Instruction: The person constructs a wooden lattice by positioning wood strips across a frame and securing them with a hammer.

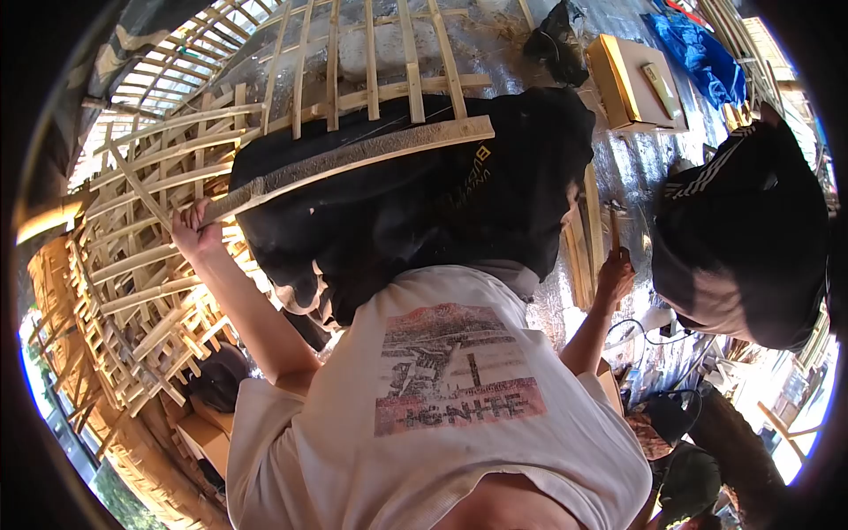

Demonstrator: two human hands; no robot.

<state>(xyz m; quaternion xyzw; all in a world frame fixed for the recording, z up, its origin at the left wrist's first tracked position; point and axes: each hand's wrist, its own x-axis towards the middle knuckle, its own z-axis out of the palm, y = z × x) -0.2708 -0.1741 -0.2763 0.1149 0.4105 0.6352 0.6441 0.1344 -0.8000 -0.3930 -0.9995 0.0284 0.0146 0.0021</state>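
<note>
My left hand is closed around the near end of a long flat wooden slat. The slat slants across my lap, over black cloth with yellow lettering. Close to that hand, a thinner wooden strip runs up to the left. On the right, my right hand is wrapped round a slim wooden stick or handle pointing away from me; whether a tool head sits at its far end is too small to tell. Beyond the slat lies a frame of parallel wooden slats.
Stacked wooden lattices fill the left side. A cardboard box with a tube on it stands at upper right, near a blue plastic bag. A person in black, striped clothing is close on the right. Silvery sheeting covers the floor.
</note>
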